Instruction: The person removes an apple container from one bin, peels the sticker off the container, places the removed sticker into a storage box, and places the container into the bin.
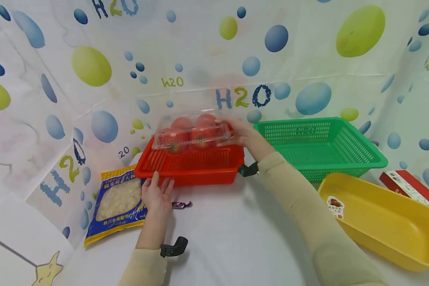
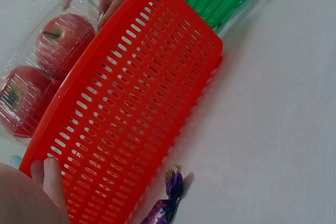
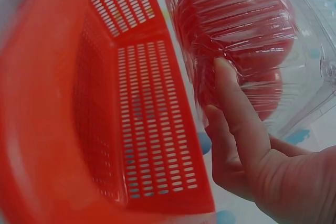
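My right hand (image 1: 237, 133) grips the right end of a clear plastic box of red apples (image 1: 200, 139). Tilted, the box hangs over the back of a red slotted basket (image 1: 193, 178); in the right wrist view the fingertips press on its clear side. Below, at the basket's front left, my left hand (image 1: 157, 196) touches the front wall with its fingers extended near the rim. In the left wrist view two fingertips (image 2: 51, 177) lie against the slotted wall. Just right of that hand, a purple-wrapped candy (image 1: 180, 205) lies on the table.
A blue and yellow bag of pasta (image 1: 119, 198) lies left of the red basket. To the right stand a green slotted basket (image 1: 318, 147) and a yellow tub (image 1: 389, 214), with a red and white box (image 1: 414, 188) behind the tub. A patterned sheet (image 1: 200, 59) hangs behind.
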### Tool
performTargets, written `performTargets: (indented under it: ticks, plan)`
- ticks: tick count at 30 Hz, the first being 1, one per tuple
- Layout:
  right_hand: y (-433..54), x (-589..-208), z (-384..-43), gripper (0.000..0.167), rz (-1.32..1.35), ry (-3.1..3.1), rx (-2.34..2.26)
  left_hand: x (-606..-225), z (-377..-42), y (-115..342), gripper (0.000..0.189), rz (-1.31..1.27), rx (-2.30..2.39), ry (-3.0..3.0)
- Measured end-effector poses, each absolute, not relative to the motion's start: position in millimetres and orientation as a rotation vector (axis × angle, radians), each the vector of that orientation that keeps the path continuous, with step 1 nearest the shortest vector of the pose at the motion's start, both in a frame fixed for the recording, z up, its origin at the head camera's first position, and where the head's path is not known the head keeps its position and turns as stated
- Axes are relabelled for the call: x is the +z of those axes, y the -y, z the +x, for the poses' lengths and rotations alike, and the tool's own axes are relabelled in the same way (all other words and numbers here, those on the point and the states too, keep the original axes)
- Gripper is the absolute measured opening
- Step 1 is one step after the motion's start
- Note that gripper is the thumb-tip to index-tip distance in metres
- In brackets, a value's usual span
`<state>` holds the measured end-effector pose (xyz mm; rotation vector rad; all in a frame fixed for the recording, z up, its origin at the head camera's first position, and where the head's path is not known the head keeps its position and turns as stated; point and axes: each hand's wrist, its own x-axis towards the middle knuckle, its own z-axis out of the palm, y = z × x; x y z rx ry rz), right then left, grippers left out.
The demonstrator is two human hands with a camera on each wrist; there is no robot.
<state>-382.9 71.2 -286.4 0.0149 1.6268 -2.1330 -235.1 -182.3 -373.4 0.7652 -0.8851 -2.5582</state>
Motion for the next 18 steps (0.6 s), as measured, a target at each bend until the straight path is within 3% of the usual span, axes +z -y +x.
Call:
performTargets:
  ticks: [18]
  plan:
    - [-47,-305,-420,0.059,-0.024,-1.698,-2.033,-377,-234,189,0.047,0.691,-2.609,0.757]
